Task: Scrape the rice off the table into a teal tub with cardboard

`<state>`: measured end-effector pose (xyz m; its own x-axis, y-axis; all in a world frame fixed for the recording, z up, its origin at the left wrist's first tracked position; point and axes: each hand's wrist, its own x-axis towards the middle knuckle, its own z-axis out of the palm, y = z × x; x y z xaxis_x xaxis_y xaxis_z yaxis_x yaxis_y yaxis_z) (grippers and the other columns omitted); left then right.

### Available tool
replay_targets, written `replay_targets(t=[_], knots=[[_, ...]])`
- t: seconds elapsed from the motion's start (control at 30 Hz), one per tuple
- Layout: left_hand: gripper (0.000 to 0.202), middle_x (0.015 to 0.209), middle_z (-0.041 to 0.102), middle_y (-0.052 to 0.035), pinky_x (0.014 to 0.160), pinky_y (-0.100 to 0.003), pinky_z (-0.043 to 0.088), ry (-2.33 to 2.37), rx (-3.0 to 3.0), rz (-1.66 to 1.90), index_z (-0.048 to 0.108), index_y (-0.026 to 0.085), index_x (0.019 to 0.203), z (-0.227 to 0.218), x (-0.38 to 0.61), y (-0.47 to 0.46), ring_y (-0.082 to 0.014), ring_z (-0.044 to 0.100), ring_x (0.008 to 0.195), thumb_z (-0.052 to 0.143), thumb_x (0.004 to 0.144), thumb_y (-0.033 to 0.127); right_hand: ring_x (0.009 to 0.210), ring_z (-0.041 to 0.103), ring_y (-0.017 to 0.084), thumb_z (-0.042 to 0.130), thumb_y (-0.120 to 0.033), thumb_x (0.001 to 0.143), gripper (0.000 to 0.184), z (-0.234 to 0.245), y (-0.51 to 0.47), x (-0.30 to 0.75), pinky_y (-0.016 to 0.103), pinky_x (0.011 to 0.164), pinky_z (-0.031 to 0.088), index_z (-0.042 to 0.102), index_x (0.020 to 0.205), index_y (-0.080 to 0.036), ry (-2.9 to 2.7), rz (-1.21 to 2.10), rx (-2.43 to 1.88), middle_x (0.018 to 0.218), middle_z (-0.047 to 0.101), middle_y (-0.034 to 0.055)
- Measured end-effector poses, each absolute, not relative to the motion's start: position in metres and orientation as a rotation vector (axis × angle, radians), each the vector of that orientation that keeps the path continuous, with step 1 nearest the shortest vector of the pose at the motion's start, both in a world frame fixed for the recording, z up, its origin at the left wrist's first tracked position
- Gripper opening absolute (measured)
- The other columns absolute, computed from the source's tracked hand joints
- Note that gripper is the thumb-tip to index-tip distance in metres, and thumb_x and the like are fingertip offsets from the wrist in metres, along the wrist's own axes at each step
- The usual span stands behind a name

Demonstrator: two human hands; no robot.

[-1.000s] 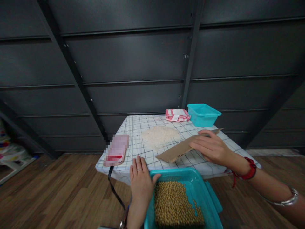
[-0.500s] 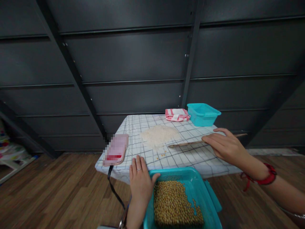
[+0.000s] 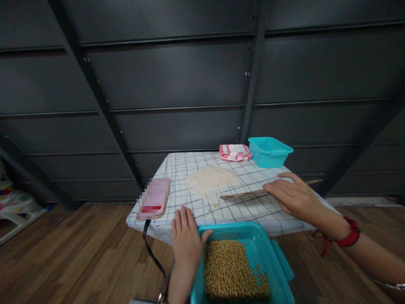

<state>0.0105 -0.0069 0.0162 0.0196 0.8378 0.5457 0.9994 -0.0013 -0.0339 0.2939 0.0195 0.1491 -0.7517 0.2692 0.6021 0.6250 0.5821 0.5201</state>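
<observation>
My right hand (image 3: 291,195) is closed around a thin wooden stick (image 3: 243,195), held low over the checked cloth and pointing left. Its tip is close to several loose soybeans (image 3: 215,206) near the cloth's front. Just behind them lies a flat heap of white rice (image 3: 211,179). My left hand (image 3: 187,238) lies with fingers stretched on the cloth's front edge, its thumb at the rim of a teal tub (image 3: 249,228). Inside that tub is a thick layer of soybeans (image 3: 232,270).
A checked cloth (image 3: 180,166) covers the table. Toward the back right stand a smaller teal container (image 3: 270,154) and a folded red-and-white towel (image 3: 234,152). A pink phone (image 3: 155,196) with a black strap (image 3: 151,249) lies at the left edge. A dark panelled wall (image 3: 177,76) rises behind.
My right hand has shifted slightly left and down, bringing the stick's tip nearer the loose soybeans. My left hand and the tub stay where they were.
</observation>
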Motion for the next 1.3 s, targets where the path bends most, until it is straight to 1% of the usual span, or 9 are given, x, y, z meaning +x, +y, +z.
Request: replay_targets(t=[0.13, 0.33, 0.53, 0.73, 0.87, 1.0, 1.2, 1.3], knots=[[0.076, 0.129, 0.047, -0.0247, 0.096, -0.049, 0.034, -1.866, -1.902, -0.530, 0.046, 0.002, 0.123, 0.015, 0.010, -0.007, -0.0359, 0.041, 0.120, 0.041, 0.076, 0.061, 0.066, 0.058, 0.014, 0.035, 0.000, 0.078, 0.031, 0.150, 0.014, 0.286, 0.036, 0.079, 0.041, 0.055, 0.094, -0.017, -2.347, -0.982, -0.678, 0.073, 0.066, 0.0034], [0.076, 0.129, 0.047, -0.0247, 0.096, -0.050, 0.034, -1.868, -1.901, -0.535, 0.047, 0.003, 0.123, 0.014, 0.009, -0.007, -0.0360, 0.041, 0.120, 0.040, 0.076, 0.062, 0.065, 0.058, 0.014, 0.032, 0.003, 0.076, 0.035, 0.151, 0.009, 0.279, 0.035, 0.079, 0.040, 0.054, 0.094, -0.017, -2.366, -0.936, -0.640, 0.073, 0.066, 0.0030], [0.077, 0.128, 0.048, -0.0245, 0.097, -0.048, 0.034, -1.884, -1.897, -0.575, 0.048, 0.001, 0.122, 0.017, 0.011, -0.007, -0.0362, 0.042, 0.119, 0.043, 0.075, 0.063, 0.066, 0.059, 0.014, 0.033, 0.004, 0.077, 0.033, 0.155, 0.008, 0.276, 0.035, 0.079, 0.040, 0.053, 0.093, -0.016, -2.377, -0.937, -0.615, 0.073, 0.066, 0.0035], [0.079, 0.127, 0.048, -0.0262, 0.096, -0.050, 0.034, -1.892, -1.906, -0.552, 0.046, -0.002, 0.122, 0.019, 0.012, -0.008, -0.0372, 0.042, 0.119, 0.046, 0.074, 0.061, 0.065, 0.058, 0.014, 0.034, 0.002, 0.079, 0.031, 0.158, 0.009, 0.272, 0.035, 0.079, 0.040, 0.052, 0.094, -0.017, -2.357, -0.957, -0.569, 0.072, 0.065, 0.0025], [0.078, 0.127, 0.048, -0.0250, 0.096, -0.049, 0.034, -1.894, -1.895, -0.555, 0.048, 0.000, 0.121, 0.019, 0.012, -0.008, -0.0371, 0.042, 0.119, 0.046, 0.074, 0.061, 0.066, 0.058, 0.013, 0.033, 0.003, 0.078, 0.032, 0.159, 0.007, 0.272, 0.035, 0.080, 0.040, 0.051, 0.096, -0.017, -2.389, -0.931, -0.571, 0.074, 0.066, 0.0028], [0.077, 0.127, 0.048, -0.0246, 0.096, -0.049, 0.035, -1.891, -1.902, -0.556, 0.048, 0.000, 0.122, 0.018, 0.011, -0.007, -0.0367, 0.042, 0.119, 0.047, 0.074, 0.061, 0.065, 0.058, 0.013, 0.033, 0.003, 0.078, 0.034, 0.160, 0.004, 0.273, 0.035, 0.080, 0.039, 0.051, 0.098, -0.018, -2.396, -0.913, -0.569, 0.075, 0.067, 0.0012], [0.075, 0.129, 0.047, -0.0245, 0.097, -0.049, 0.034, -1.894, -1.916, -0.573, 0.047, 0.002, 0.123, 0.016, 0.009, -0.007, -0.0360, 0.040, 0.121, 0.047, 0.075, 0.059, 0.065, 0.058, 0.012, 0.033, 0.005, 0.080, 0.030, 0.158, -0.003, 0.273, 0.035, 0.080, 0.038, 0.051, 0.090, -0.017, -2.397, -0.888, -0.596, 0.073, 0.066, 0.0019], [0.075, 0.128, 0.047, -0.0242, 0.096, -0.049, 0.035, -1.885, -1.913, -0.570, 0.047, 0.002, 0.122, 0.016, 0.009, -0.007, -0.0361, 0.041, 0.120, 0.047, 0.074, 0.059, 0.065, 0.057, 0.012, 0.031, 0.004, 0.081, 0.030, 0.156, -0.005, 0.274, 0.035, 0.081, 0.037, 0.051, 0.090, -0.017, -2.404, -0.871, -0.615, 0.073, 0.066, 0.0017]])
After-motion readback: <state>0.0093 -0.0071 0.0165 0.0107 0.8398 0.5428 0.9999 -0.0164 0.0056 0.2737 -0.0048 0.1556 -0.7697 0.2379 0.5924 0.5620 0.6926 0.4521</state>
